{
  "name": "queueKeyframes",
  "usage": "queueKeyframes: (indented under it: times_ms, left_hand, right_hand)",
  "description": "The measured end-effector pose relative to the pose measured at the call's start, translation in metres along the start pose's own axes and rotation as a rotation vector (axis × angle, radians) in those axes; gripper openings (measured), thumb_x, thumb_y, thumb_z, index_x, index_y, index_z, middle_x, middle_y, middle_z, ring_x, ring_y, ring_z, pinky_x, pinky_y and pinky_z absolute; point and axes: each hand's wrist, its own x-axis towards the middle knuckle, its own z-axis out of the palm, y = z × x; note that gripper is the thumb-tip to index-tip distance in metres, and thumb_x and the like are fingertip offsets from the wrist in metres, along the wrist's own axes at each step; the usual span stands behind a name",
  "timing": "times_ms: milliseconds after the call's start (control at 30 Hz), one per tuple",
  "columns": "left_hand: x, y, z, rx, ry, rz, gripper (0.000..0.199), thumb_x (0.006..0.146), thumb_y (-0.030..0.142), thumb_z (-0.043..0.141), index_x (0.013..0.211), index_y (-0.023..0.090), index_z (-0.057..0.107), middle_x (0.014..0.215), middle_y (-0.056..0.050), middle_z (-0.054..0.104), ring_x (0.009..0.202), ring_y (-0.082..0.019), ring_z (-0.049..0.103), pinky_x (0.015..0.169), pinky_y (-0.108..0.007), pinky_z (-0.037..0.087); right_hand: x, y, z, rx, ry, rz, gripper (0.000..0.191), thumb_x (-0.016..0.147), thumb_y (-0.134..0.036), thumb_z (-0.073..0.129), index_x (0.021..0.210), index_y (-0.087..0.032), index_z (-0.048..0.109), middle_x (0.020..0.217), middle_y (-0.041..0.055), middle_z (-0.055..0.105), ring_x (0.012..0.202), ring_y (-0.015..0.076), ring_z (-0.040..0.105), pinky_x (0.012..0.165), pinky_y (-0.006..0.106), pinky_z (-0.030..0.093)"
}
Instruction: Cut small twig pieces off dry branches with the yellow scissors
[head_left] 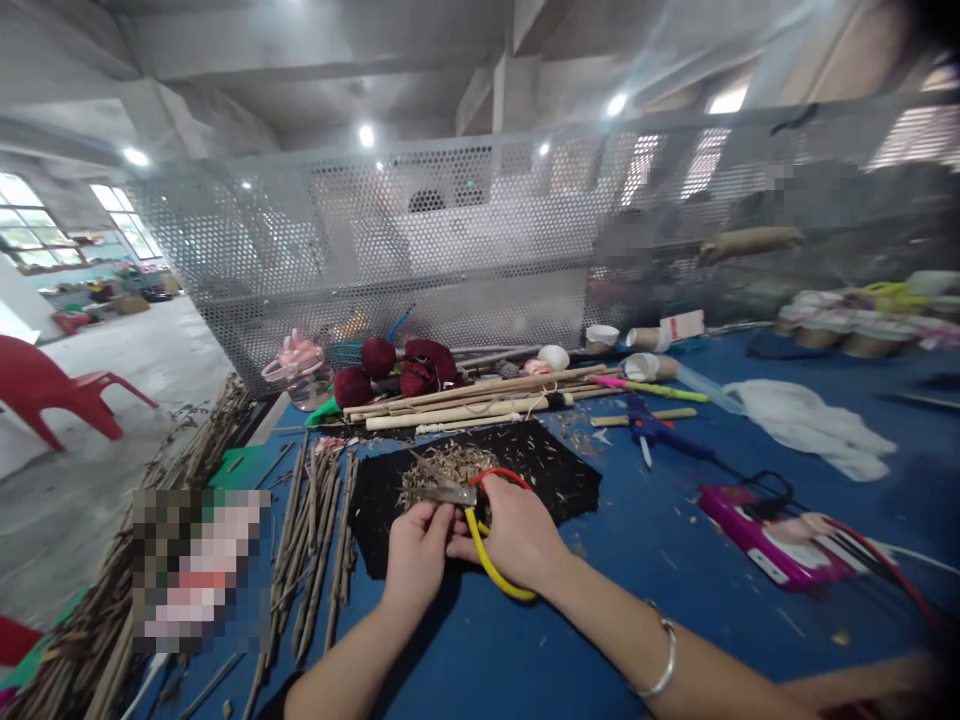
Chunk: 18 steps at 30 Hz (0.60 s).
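My right hand (517,530) grips scissors (451,494) with one red and one yellow handle loop. Their blades point left and stand apart over a heap of small wood chips (457,465). Under the chips lies a black cloth (566,475), spread on the blue table. Close below the blades, my left hand (420,550) is closed, thumb against fingers, right beside my right fingertips. Whatever it pinches is too small or too hidden to make out. Left of the cloth lie several thin brown twigs (311,540).
Behind the cloth are long sticks (480,400) and dark red yarn balls (427,370). A blue glue gun (649,425) and a purple power strip (776,540) with cables lie to the right. A bundle of branches (97,610) runs along the left edge. A perforated metal screen (450,250) stands behind.
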Motion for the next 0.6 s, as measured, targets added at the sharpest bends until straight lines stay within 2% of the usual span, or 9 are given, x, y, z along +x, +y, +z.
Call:
queueKeyframes:
  times_ms: [167,300,600]
  left_hand:
    - [-0.0007,0.0056,-0.0023,0.031,0.008,0.056,0.028,0.071,0.039,0.056,0.073,0.013,0.065,0.065,-0.005,0.065,0.059,-0.015,0.058,0.055,-0.022,0.046]
    - [0.0016,0.0050,-0.0044,0.061,0.001,0.087,0.028,0.072,0.041,0.055,0.071,0.014,0.062,0.063,-0.003,0.062,0.057,-0.013,0.055,0.052,-0.020,0.043]
    - [0.0026,0.0007,-0.0085,0.116,-0.021,0.138,0.029,0.075,0.042,0.049,0.064,0.015,0.056,0.053,0.002,0.051,0.043,-0.007,0.040,0.041,-0.018,0.030]
  right_hand:
    - [0.0001,-0.0015,0.0033,0.020,-0.063,0.039,0.052,0.058,-0.062,0.060,0.084,-0.019,0.045,0.075,0.0037,0.061,0.069,0.0198,0.060,0.058,0.026,0.034]
    - [0.0014,-0.0026,0.0058,-0.009,-0.097,0.089,0.053,0.060,-0.065,0.057,0.086,-0.019,0.047,0.078,0.0052,0.064,0.074,0.0217,0.062,0.060,0.026,0.036]
    - [0.0020,0.0009,0.0045,-0.066,-0.131,0.107,0.054,0.065,-0.071,0.046,0.083,-0.020,0.051,0.077,0.0058,0.064,0.072,0.0214,0.061,0.058,0.026,0.035]
